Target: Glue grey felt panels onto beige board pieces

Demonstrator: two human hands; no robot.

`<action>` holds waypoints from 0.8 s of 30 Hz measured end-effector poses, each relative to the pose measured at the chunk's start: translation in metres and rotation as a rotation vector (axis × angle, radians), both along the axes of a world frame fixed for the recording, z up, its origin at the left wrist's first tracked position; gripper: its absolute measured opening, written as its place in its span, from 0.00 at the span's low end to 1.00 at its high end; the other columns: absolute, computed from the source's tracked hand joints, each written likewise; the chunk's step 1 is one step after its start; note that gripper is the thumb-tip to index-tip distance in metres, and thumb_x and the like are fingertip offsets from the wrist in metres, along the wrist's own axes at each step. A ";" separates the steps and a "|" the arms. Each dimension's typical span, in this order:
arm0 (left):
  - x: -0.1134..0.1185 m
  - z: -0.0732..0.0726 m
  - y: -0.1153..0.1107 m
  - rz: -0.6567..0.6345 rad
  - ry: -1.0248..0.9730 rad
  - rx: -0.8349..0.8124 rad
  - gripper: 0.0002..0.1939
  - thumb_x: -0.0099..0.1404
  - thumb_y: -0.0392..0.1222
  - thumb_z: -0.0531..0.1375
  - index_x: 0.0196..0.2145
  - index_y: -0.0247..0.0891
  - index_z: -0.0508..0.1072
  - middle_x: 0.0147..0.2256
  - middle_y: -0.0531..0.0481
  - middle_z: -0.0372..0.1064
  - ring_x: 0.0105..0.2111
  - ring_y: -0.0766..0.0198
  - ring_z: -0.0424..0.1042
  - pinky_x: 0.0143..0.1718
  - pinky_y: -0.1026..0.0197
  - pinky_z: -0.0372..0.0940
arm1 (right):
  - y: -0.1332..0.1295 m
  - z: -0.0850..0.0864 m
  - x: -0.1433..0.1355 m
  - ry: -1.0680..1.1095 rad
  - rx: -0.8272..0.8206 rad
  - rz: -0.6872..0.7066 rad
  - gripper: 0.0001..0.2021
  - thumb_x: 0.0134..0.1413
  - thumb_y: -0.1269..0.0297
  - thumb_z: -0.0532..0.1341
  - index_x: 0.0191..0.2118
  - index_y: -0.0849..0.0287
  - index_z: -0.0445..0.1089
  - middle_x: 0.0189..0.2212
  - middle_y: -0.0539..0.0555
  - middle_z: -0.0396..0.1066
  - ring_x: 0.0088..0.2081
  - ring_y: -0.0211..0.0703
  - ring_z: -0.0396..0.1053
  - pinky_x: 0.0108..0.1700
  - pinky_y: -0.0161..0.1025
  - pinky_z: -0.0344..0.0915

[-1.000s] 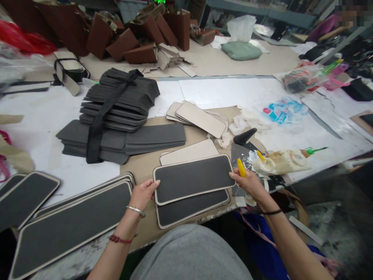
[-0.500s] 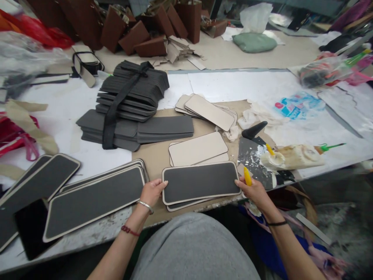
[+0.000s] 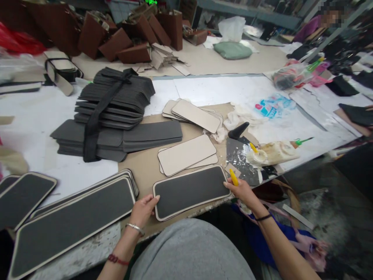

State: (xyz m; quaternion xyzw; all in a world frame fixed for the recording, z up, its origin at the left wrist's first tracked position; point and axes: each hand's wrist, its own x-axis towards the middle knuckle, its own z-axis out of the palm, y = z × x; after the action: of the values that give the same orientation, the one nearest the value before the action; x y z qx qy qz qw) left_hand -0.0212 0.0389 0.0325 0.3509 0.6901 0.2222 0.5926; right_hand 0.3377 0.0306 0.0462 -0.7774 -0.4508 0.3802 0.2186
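Observation:
A dark grey rectangular panel with a pale border [image 3: 190, 190] lies near the table's front edge, at least one more sheet showing under it. My left hand [image 3: 145, 209] pinches its left end between thumb and fingers. At its right end, my right hand [image 3: 239, 188] grips the edge, and a yellow-handled tool [image 3: 233, 177] sticks up from the same hand. Just behind are cream panels [image 3: 188, 154]. To the left, a stack of larger bordered panels [image 3: 75, 221] reaches close to my left hand.
Bundled dark grey pieces [image 3: 113, 105] stand at the back left. Further cream pieces [image 3: 196, 116] lie mid-table. On the right are a glue-smeared board [image 3: 241, 159] and a glue-covered bottle [image 3: 279, 152]. Brown boxes [image 3: 116, 42] line the far side. A person [image 3: 309, 29] is at the upper right.
The view has turned, shifting most things leftward. The held panel now sits squarer over the sheet beneath, which shows less. Both hands still hold its ends.

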 end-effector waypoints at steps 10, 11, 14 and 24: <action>-0.006 -0.013 0.004 -0.339 0.354 0.082 0.20 0.48 0.60 0.53 0.15 0.40 0.59 0.13 0.56 0.58 0.19 0.66 0.60 0.23 0.64 0.55 | 0.002 -0.001 0.008 -0.305 0.019 0.088 0.13 0.46 0.54 0.55 0.29 0.57 0.69 0.25 0.53 0.71 0.30 0.44 0.68 0.34 0.37 0.59; -0.008 -0.010 0.006 -0.394 0.439 0.089 0.19 0.49 0.59 0.52 0.16 0.40 0.61 0.15 0.55 0.61 0.20 0.65 0.62 0.24 0.64 0.56 | 0.003 0.003 0.011 -0.337 0.053 0.081 0.14 0.48 0.53 0.53 0.29 0.57 0.68 0.24 0.53 0.70 0.29 0.44 0.68 0.33 0.37 0.59; -0.012 0.001 0.014 -0.515 0.598 0.091 0.17 0.51 0.57 0.51 0.22 0.41 0.67 0.21 0.51 0.69 0.25 0.60 0.69 0.29 0.61 0.59 | 0.008 0.020 0.022 -0.332 0.146 -0.032 0.18 0.51 0.49 0.50 0.24 0.57 0.64 0.19 0.51 0.66 0.23 0.40 0.64 0.29 0.36 0.58; 0.008 0.005 0.040 -0.462 0.626 0.477 0.24 0.51 0.59 0.49 0.33 0.38 0.70 0.33 0.43 0.71 0.34 0.55 0.71 0.41 0.55 0.64 | 0.030 0.063 0.091 -0.319 0.324 -0.413 0.25 0.50 0.41 0.47 0.26 0.60 0.64 0.14 0.49 0.62 0.20 0.39 0.61 0.27 0.37 0.59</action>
State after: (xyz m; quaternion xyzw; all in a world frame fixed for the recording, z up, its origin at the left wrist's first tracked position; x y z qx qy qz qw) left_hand -0.0135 0.0788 0.0374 0.6725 0.6692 0.1202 0.2923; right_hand 0.4283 0.0609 0.1093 -0.8575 -0.3666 0.1242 0.3388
